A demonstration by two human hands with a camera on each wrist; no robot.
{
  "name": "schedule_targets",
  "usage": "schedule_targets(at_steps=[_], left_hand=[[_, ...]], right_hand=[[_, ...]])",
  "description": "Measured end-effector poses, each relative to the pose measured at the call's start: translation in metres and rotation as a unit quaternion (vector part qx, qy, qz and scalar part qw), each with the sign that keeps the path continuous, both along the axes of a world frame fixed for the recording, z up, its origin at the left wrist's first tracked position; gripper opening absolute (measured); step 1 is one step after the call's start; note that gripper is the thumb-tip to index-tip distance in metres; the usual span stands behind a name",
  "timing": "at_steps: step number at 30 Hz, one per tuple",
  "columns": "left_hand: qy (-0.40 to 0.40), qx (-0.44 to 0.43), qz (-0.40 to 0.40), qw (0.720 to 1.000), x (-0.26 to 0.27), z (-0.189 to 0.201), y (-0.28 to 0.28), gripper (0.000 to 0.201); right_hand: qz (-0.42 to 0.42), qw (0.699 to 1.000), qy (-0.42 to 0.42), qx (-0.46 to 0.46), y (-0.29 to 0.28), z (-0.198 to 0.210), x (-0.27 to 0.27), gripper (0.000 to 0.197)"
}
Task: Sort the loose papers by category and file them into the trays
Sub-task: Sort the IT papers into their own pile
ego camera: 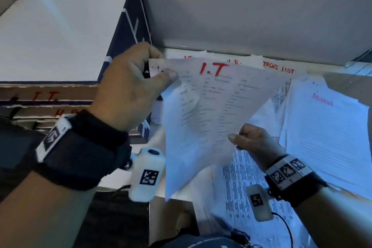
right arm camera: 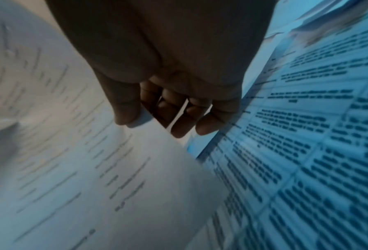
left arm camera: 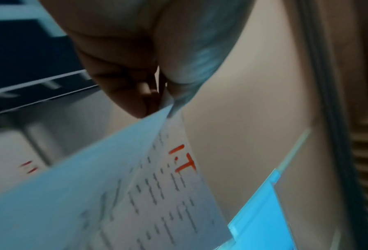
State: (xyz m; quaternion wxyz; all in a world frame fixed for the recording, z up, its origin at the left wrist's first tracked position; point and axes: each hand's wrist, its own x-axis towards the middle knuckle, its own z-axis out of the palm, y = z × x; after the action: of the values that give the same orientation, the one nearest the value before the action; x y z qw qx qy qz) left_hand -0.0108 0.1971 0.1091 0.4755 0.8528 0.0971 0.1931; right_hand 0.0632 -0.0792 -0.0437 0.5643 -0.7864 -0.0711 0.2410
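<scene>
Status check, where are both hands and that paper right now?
Left hand pinches I.T sheet top corner; right hand pinches its lower edge. Sheet held above loose papers. I.T tray at left, nothing blocking.

An office desk: printed sheets (ego camera: pixel 251 187) headed "I.T", "TASKS LIST", beside cardboard trays (ego camera: pixel 46 96) labelled "I.T".

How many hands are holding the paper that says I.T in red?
2. The left hand pinches the I.T paper at its top left corner; the right hand pinches its lower right edge.
</scene>
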Motion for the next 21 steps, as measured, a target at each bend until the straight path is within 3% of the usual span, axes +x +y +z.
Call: schedule_targets(at_steps=[3,5,7,9,11,13,16,21], left_hand=[[-0.045,-0.122,0.054,0.990,0.013,-0.006,-0.009,0.012],[-0.056,-0.141,0.100,0.983,0.015,-0.022,-0.011,0.015],[0.009,-0.123,0.110,0.986,0.009,-0.046,-0.010,0.016],[0.130,-0.074,0.064,0.987,-0.006,-0.074,-0.010,0.013],[0.279,0.037,0.004,0.960,-0.019,-0.105,-0.010,0.011],[0.386,0.108,-0.057,0.914,-0.029,-0.130,-0.013,0.023],[0.442,0.165,-0.088,0.877,-0.030,-0.146,-0.028,0.032],[0.448,0.184,-0.135,0.864,-0.028,-0.155,-0.057,0.068]], right_hand=[[-0.053,0.997,0.045,0.040,-0.004,0.006,0.020,0.022],[-0.090,0.992,0.073,0.042,-0.004,0.021,0.032,0.022],[-0.117,0.991,0.050,-0.031,0.002,0.027,0.051,0.028],[-0.133,0.987,0.034,-0.088,0.016,0.032,0.074,0.024],[-0.092,0.977,0.006,-0.191,0.037,0.033,0.093,0.008],[-0.044,0.959,-0.026,-0.278,0.061,0.038,0.105,0.039],[0.061,0.917,-0.106,-0.378,0.082,0.027,0.120,0.043],[0.055,0.934,-0.091,-0.342,0.107,0.021,0.122,0.040]])
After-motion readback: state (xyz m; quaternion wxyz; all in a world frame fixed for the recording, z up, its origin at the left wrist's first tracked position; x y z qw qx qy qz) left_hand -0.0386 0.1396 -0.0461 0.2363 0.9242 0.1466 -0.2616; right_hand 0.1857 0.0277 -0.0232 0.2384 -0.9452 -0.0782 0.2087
